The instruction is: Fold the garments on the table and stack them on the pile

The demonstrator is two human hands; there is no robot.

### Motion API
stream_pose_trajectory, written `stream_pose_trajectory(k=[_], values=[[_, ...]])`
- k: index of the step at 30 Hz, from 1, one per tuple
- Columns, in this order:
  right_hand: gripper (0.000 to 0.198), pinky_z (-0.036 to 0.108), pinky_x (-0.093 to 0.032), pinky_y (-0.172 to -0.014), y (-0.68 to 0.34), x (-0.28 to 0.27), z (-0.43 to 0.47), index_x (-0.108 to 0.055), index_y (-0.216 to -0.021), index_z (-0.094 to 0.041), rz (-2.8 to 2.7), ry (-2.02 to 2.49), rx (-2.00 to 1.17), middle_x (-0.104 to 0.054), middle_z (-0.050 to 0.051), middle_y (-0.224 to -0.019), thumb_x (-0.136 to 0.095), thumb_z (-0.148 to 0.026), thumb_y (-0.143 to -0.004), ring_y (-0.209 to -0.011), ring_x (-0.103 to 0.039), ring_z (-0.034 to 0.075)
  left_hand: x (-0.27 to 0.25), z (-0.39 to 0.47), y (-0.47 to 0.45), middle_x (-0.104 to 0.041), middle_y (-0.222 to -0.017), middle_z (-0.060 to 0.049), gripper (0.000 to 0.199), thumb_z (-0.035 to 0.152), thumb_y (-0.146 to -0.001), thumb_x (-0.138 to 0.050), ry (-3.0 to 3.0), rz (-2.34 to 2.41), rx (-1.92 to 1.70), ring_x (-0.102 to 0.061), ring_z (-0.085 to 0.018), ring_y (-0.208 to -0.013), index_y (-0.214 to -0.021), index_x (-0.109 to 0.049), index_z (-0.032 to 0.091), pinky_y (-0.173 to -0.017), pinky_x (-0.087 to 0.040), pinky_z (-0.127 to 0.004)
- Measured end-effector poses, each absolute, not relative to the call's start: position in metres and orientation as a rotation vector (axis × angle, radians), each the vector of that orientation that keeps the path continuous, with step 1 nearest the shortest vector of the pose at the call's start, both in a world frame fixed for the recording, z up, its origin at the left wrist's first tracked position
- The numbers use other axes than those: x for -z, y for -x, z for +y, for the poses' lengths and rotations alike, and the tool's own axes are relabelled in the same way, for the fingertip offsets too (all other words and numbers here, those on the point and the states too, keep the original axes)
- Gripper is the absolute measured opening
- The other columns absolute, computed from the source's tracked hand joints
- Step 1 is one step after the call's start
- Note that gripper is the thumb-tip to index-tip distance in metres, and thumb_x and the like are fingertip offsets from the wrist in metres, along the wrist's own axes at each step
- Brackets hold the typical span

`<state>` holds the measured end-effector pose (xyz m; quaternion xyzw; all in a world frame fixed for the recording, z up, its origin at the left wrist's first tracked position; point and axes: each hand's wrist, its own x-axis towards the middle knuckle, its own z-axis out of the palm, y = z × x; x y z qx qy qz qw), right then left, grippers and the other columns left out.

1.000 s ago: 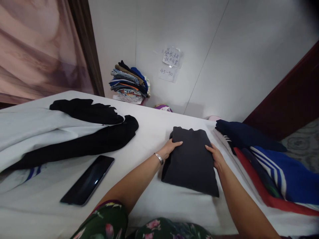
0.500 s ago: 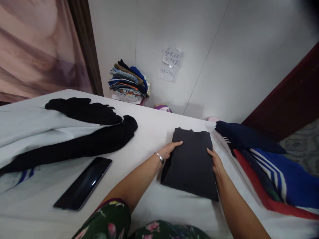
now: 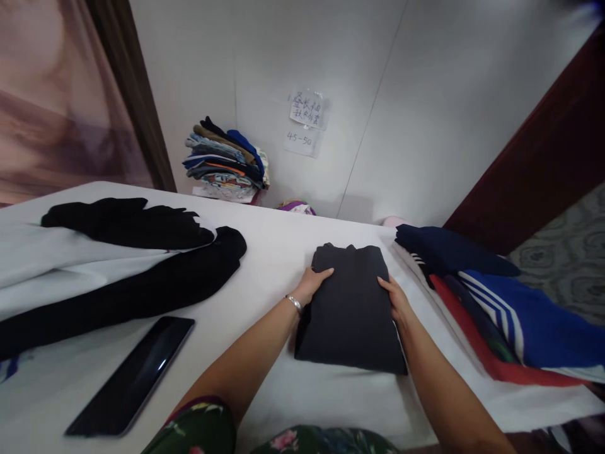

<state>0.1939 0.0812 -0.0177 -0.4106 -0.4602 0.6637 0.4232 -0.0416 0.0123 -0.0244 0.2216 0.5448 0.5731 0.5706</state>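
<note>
A dark grey garment, folded into a flat rectangle, is in front of me over the white table. My left hand grips its left edge, thumb on top and the other fingers hidden underneath. On the opposite edge my right hand holds it the same way, thumb on the upper face. A silver bracelet circles my left wrist. Whether the garment's underside touches the table cannot be made out.
Folded clothes lie piled at the right, a blue one with white stripes among them. At the left are a black-and-white garment and a dark phone or tablet. Behind the table stands a clothes stack; paper signs hang on the wall.
The view has turned a little to the right, so most things sit further left in the picture. Both hands keep their hold on the folded garment.
</note>
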Motion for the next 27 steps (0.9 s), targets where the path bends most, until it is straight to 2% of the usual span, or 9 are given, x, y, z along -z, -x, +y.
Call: stream_pose_trajectory(k=[4,7,12,15,18,22,25,27], values=[[0.063,0.04,-0.058,-0.075,-0.191,0.008,0.082,-0.055,-0.125,-0.028,-1.156,0.918,-1.651,-0.075,0.001,-0.095,-0.076,-0.029,-0.065,-0.078,-0.071,0.024,0.022,0.009,0.047,-0.074,-0.094,-0.015,0.032,0.038,-0.073,-0.073,-0.503,1.127,-1.207,-0.07,-0.026,-0.082,-0.09,-0.07,0.01,-0.079,-0.058,-0.036],[0.058,0.036,-0.057,-0.07,-0.187,0.012,0.087,-0.057,-0.12,-0.026,-1.152,0.908,-1.663,-0.075,0.0,-0.091,-0.076,-0.027,-0.064,-0.071,-0.07,0.021,0.025,0.012,0.052,-0.074,-0.081,-0.015,0.026,0.035,-0.077,-0.07,-0.452,1.163,-1.151,-0.07,-0.024,-0.069,-0.081,-0.07,0.009,-0.073,-0.059,-0.038],[0.04,0.03,-0.053,-0.052,-0.178,0.027,0.098,-0.061,-0.1,-0.018,-1.115,1.187,-1.652,-0.069,-0.001,-0.063,-0.071,-0.02,-0.061,-0.051,-0.063,0.018,0.034,0.023,0.054,-0.072,-0.068,-0.01,0.017,0.025,-0.076,-0.072,-0.45,1.325,-1.236,-0.067,-0.021,-0.059,-0.082,-0.069,0.01,-0.065,-0.057,-0.033],[0.039,0.03,-0.054,-0.055,-0.175,0.027,0.102,-0.06,-0.104,-0.018,-1.208,1.196,-1.535,-0.07,0.0,-0.067,-0.067,-0.02,-0.065,-0.053,-0.063,0.017,0.036,0.025,0.051,-0.072,-0.067,-0.008,0.015,0.021,-0.078,-0.069,-0.474,1.415,-1.334,-0.068,-0.02,-0.06,-0.089,-0.068,0.01,-0.063,-0.056,-0.03],[0.04,0.034,-0.056,-0.067,-0.172,0.025,0.103,-0.061,-0.11,-0.016,-1.402,1.244,-1.345,-0.073,0.003,-0.081,-0.062,-0.021,-0.07,-0.064,-0.067,0.019,0.037,0.024,0.047,-0.073,-0.07,-0.006,0.014,0.015,-0.082,-0.063,-0.506,1.495,-1.413,-0.069,-0.018,-0.064,-0.095,-0.068,0.012,-0.063,-0.054,-0.026],[0.045,0.038,-0.05,-0.093,-0.168,0.025,0.099,-0.063,-0.116,-0.019,-1.48,1.26,-1.214,-0.07,0.004,-0.109,-0.063,-0.017,-0.071,-0.098,-0.065,0.022,0.037,0.021,0.046,-0.072,-0.067,-0.007,0.013,0.011,-0.084,-0.059,-0.526,1.575,-1.397,-0.069,-0.02,-0.064,-0.093,-0.068,0.011,-0.061,-0.054,-0.027],[0.065,0.04,-0.037,-0.108,-0.175,0.024,0.087,-0.049,-0.137,-0.022,-1.634,1.279,-1.121,-0.058,0.006,-0.134,-0.067,-0.025,-0.074,-0.124,-0.052,0.024,0.036,0.02,0.048,-0.072,-0.066,-0.007,0.013,0.011,-0.084,-0.058,-0.537,1.614,-1.35,-0.07,-0.022,-0.065,-0.092,-0.068,0.012,-0.061,-0.054,-0.028],[0.077,0.043,-0.034,-0.11,-0.186,0.024,0.072,-0.038,-0.146,-0.019,-1.736,1.334,-1.1,-0.051,0.01,-0.141,-0.068,-0.033,-0.076,-0.13,-0.046,0.027,0.034,0.02,0.05,-0.072,-0.065,-0.007,0.012,0.012,-0.085,-0.058,-0.543,1.646,-1.308,-0.07,-0.022,-0.064,-0.091,-0.068,0.012,-0.06,-0.054,-0.029]])
